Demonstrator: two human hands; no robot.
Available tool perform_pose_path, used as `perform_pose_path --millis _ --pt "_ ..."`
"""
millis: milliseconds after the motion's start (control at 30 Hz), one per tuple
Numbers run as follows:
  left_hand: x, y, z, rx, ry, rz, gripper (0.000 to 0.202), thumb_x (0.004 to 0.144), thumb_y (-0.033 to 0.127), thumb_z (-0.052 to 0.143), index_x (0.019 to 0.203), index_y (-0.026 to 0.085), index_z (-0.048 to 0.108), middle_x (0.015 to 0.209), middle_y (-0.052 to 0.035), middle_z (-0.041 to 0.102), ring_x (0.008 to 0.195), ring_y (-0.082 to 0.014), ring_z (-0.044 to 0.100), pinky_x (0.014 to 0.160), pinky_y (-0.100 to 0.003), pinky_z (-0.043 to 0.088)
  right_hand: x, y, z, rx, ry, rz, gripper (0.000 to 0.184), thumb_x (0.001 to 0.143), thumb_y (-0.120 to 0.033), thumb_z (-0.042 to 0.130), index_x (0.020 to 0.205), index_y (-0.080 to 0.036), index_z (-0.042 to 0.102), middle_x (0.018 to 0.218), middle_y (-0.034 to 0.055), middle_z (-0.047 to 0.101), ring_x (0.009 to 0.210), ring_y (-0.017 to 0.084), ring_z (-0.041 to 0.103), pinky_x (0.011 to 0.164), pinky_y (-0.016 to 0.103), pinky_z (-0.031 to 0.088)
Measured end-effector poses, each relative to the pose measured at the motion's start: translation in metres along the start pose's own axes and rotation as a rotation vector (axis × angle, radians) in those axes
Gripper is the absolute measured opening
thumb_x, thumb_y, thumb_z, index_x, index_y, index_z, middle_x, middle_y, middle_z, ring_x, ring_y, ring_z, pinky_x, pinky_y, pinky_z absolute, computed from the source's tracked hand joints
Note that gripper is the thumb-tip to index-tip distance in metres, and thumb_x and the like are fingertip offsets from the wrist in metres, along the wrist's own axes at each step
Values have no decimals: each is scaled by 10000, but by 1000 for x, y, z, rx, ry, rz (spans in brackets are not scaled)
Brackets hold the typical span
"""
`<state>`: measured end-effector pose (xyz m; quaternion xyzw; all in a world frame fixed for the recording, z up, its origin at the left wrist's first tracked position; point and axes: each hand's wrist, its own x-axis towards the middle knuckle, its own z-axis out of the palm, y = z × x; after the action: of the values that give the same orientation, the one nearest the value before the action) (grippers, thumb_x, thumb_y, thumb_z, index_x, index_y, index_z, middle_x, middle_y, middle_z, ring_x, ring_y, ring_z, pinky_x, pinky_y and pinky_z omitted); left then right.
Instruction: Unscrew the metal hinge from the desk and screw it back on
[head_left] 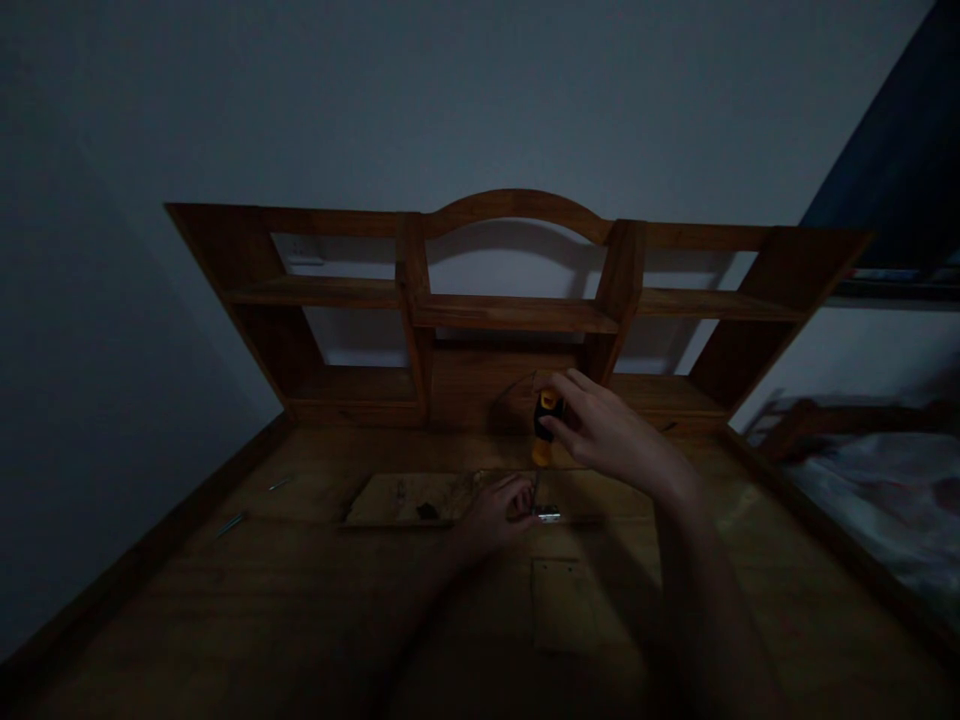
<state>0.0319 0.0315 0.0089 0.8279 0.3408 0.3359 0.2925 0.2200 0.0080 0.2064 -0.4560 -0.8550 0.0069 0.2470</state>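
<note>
My right hand is closed round the yellow and black handle of a screwdriver. The screwdriver stands nearly upright, its shaft pointing down at a small metal hinge. My left hand has its fingers curled beside the shaft, at the left end of the hinge, and seems to pinch it. The hinge lies on a long wooden board with rough, dark-marked patches. Whether the tip sits in a screw is too small and dark to tell.
A wooden shelf unit stands at the back of the wooden desktop. Thin metal pieces lie at the left. A small wooden panel rests nearer me. Raised edges border both sides, and the scene is dim.
</note>
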Motion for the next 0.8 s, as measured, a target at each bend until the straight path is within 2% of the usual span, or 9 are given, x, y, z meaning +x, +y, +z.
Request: perform_pose_path --millis 333,467,667,800 --pt "0 0 0 -3 -1 9 183 871 311 713 888 194 573 907 -17 618 837 -169 584 789 -283 470 0 0 2 1 0 1 218 974 -259 528 1180 -189 543 1149 100 579 1003 253 611 936 432 493" --pt "0 1 -1 7 -6 9 177 885 316 698 885 195 569 922 -20 619 849 -170 588 789 -281 470 -1 3 0 53 -5 -5 228 972 -260 540 1196 -225 553 1189 91 597 1052 251 620 972 425 485" --pt "-2 -2 0 35 -12 13 165 897 323 690 916 195 587 924 -13 621 849 -165 587 787 -279 464 1 14 -3 164 -29 -47 349 949 -269 593 1296 -255 559 1286 81 627 1193 251 604 1035 412 459" --pt "-3 -5 1 54 -7 1 188 887 336 710 952 193 607 934 -21 628 868 -172 585 791 -279 468 3 15 -2 244 -73 -22 399 952 -253 589 1348 -261 537 1249 64 666 1150 234 635 988 391 473"
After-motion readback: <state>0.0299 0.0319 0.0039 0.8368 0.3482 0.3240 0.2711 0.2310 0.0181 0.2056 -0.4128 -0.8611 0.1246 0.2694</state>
